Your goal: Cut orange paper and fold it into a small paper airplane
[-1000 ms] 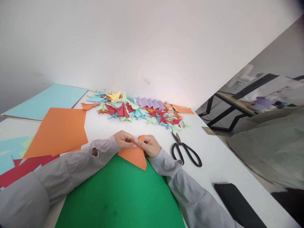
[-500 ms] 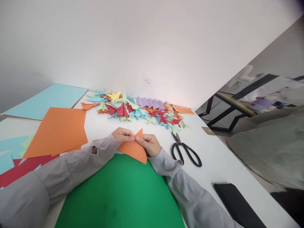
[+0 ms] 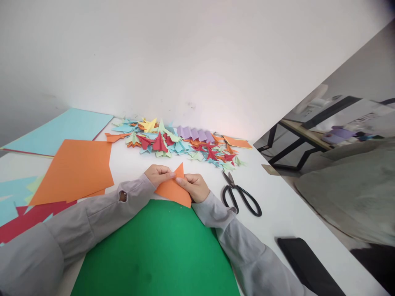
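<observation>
Between my two hands is a small piece of orange paper [image 3: 175, 193], its pointed corner sticking up above my fingers. My left hand [image 3: 159, 174] pinches its upper left side, thumb on the near face. The right side is gripped by my right hand [image 3: 196, 187], with the thumb pressed on the paper close to the left thumb. Fingers behind the sheet are partly hidden. Below the paper lies a large green sheet [image 3: 157, 246]. To the right of my right hand rest black-handled scissors [image 3: 239, 193], blades apart and pointing away.
Many folded paper shapes [image 3: 160, 142] in several colours lie along the wall, with a pleated purple strip [image 3: 195, 133] among them. Larger orange sheets [image 3: 77, 170], blue sheets [image 3: 61, 131] and red scraps [image 3: 37, 220] cover the left. A flat black object [image 3: 308, 265] lies front right.
The orange paper has tilted slightly, its lower right corner rising a little and its top point shifting left. My thumbs are slightly farther apart. Everything else stays in place.
</observation>
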A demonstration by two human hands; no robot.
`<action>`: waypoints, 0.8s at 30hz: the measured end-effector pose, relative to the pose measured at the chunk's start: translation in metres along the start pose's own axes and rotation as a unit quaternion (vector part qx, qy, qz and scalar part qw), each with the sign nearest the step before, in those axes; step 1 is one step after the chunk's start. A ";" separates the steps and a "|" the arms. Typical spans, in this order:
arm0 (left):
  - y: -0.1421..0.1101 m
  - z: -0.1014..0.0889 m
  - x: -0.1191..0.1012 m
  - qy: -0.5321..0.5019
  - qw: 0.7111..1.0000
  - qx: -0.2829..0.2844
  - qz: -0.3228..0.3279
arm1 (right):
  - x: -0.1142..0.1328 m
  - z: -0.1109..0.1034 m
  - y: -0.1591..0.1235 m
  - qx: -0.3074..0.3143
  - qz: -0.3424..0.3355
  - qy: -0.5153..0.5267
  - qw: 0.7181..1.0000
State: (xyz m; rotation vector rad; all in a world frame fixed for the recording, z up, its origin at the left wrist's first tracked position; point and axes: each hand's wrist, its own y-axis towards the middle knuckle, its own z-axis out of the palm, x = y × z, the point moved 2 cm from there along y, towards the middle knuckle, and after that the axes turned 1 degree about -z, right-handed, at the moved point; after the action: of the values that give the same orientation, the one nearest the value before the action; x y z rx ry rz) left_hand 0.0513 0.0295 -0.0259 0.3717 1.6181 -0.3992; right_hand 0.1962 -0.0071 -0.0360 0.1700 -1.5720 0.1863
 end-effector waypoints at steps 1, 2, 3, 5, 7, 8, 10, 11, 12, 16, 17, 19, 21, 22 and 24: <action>0.001 0.000 0.001 0.012 1.000 0.007 0.005 | 0.000 0.000 0.000 0.001 0.002 0.001 1.000; 0.002 -0.001 0.002 0.023 1.000 0.017 0.010 | 0.000 0.001 0.000 0.001 0.005 0.002 1.000; 0.002 -0.001 0.003 0.034 0.999 0.026 0.015 | 0.000 0.001 0.000 0.001 0.008 0.003 1.000; 0.002 -0.001 0.003 0.051 0.998 0.028 0.029 | 0.001 0.002 -0.001 -0.005 0.009 0.005 1.000; 0.001 0.000 0.001 0.045 0.998 0.021 0.031 | 0.002 0.002 -0.001 -0.017 0.005 0.004 1.000; 0.001 0.001 0.001 0.029 0.999 0.022 0.024 | 0.003 0.001 -0.001 -0.025 0.004 0.004 1.000; -0.001 0.002 0.000 -0.018 0.999 0.032 0.002 | 0.003 0.001 -0.001 -0.035 0.006 0.006 0.999; -0.002 0.004 0.000 -0.038 0.998 0.041 -0.010 | 0.004 0.001 -0.001 -0.036 0.009 0.006 0.999; -0.003 0.005 0.000 -0.048 0.997 0.050 -0.019 | 0.004 0.002 -0.001 -0.033 0.013 0.006 0.999; -0.006 0.008 0.002 -0.024 0.996 0.084 -0.017 | 0.006 0.004 -0.002 -0.010 0.024 0.004 1.000; -0.006 0.008 0.003 -0.020 0.996 0.090 -0.012 | 0.005 0.004 -0.002 -0.007 0.024 0.006 1.000; -0.007 0.008 0.003 -0.027 0.995 0.096 -0.004 | 0.004 0.005 -0.002 -0.001 0.021 0.013 1.000; -0.007 0.008 0.002 -0.039 0.995 0.095 -0.002 | 0.001 0.004 -0.002 0.001 0.019 0.021 1.000; -0.007 0.007 0.002 -0.049 0.995 0.090 -0.005 | -0.001 0.003 -0.002 -0.001 0.022 0.025 0.999; -0.005 0.006 0.000 -0.089 0.993 0.070 -0.021 | -0.003 0.001 -0.001 -0.008 0.031 0.030 0.999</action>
State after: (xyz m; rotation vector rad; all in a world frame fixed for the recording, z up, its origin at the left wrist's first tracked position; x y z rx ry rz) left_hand 0.0538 0.0220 -0.0265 0.3976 1.4293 -0.5646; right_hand 0.1953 -0.0087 -0.0391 0.1034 -1.5204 0.2251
